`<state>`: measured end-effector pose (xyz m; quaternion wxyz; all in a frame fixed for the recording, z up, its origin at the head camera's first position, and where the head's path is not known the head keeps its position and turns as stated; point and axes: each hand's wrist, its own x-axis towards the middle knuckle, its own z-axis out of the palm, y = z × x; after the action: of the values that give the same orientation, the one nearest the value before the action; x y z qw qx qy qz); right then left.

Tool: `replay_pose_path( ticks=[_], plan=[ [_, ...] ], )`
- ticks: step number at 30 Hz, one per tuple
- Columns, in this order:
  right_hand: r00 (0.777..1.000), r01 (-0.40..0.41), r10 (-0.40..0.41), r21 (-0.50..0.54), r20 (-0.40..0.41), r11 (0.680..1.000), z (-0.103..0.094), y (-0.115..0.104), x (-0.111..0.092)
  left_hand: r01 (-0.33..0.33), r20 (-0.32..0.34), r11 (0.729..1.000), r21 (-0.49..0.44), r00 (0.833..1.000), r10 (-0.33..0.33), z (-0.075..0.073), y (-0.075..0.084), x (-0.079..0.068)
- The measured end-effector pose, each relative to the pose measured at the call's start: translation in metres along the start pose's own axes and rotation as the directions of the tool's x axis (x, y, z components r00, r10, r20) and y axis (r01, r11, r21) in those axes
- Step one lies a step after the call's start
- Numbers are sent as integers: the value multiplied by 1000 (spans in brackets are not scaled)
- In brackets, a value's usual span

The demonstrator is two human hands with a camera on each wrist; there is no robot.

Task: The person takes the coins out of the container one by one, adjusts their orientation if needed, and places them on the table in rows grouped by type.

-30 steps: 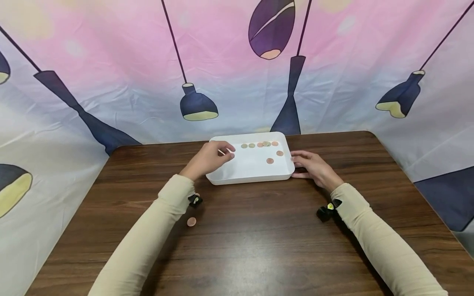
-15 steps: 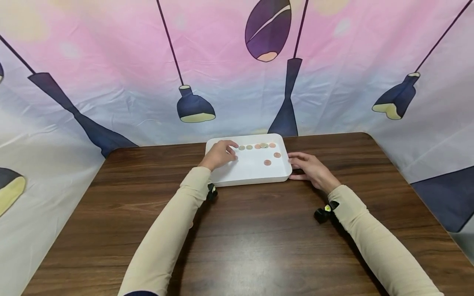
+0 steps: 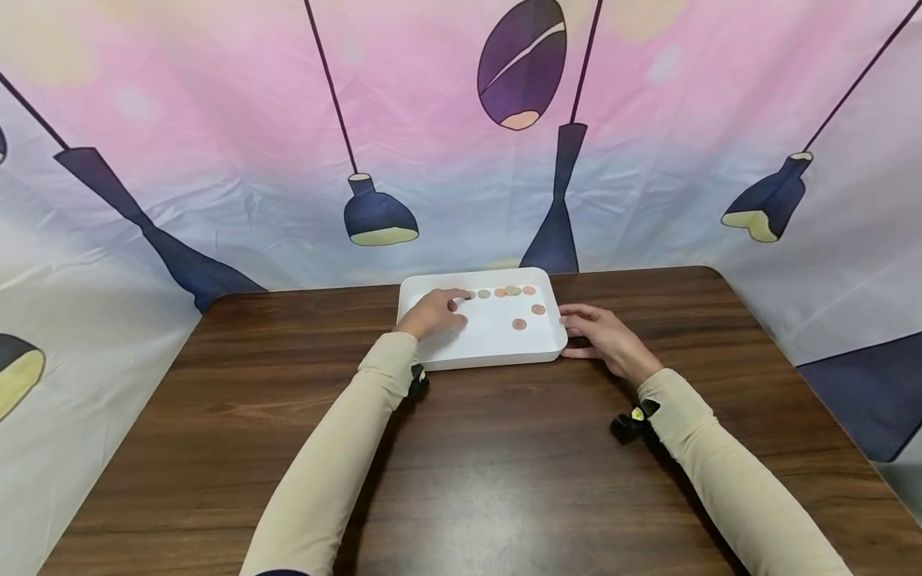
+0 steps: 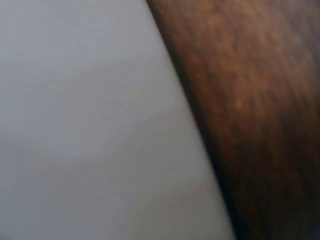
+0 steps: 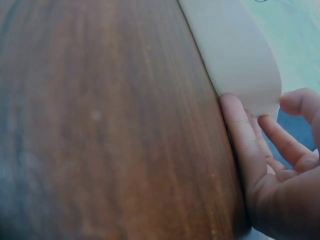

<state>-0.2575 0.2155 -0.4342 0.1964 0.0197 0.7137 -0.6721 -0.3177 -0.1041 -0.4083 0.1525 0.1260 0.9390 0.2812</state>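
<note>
A shallow white tray (image 3: 475,344) lies near the table's far edge. Along its far side runs a row of coins (image 3: 511,291), greenish and copper, two overlapping. Two copper coins (image 3: 519,324) lie apart at the tray's right. My left hand (image 3: 432,312) reaches in over the left side; its extended index finger touches the leftmost coin (image 3: 471,295), partly covering it, with the thumb held apart. My right hand (image 3: 608,340) rests beside the tray, fingertips against its right-hand wall. In the right wrist view, thumb and fingers (image 5: 242,130) touch the tray's corner (image 5: 250,65) without wrapping it.
The brown wooden table (image 3: 504,464) extends toward me from the tray. A patterned cloth (image 3: 461,160) hangs behind its far edge. Each wrist carries a small black camera (image 3: 627,428). The left wrist view holds only blurred tray wall (image 4: 90,110) and wood.
My left hand has moved rightward over the tray, and its index finger has lowered onto the leftmost coin. The left sleeve now hides a coin seen earlier on the table. My right hand stays put.
</note>
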Motion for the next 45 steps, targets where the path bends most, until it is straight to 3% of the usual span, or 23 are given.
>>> replay_pose_path(
  ticks=[9, 17, 25, 32, 39, 45],
  plan=[
    [1000, 11, -11, -1, 2, 1000, 1, 2, 0, 5, -49, 1000, -19, 999, -6, 2, 1, -8],
    [1000, 17, -17, -8, 2, 1000, 0, 0, 0, 6, -55, 1000, -25, 998, -7, -1, 1, -24],
    [1000, 13, -12, -10, 2, 1000, 1, 0, 1, -39, -103, 997, -63, 994, 32, 0, -4, -25],
    [1000, 12, -12, -10, -7, 1000, 2, 2, 0, 9, -145, 978, -211, 989, -40, 6, -5, -18],
    [1000, 19, -19, -8, 3, 1000, 1, 4, 0, 69, -181, 978, -196, 978, -105, 14, -2, -16],
    [1000, 26, -26, -5, 10, 1000, 0, 4, 0, 84, -202, 980, -180, 972, -121, 17, 0, -17]
  ],
)
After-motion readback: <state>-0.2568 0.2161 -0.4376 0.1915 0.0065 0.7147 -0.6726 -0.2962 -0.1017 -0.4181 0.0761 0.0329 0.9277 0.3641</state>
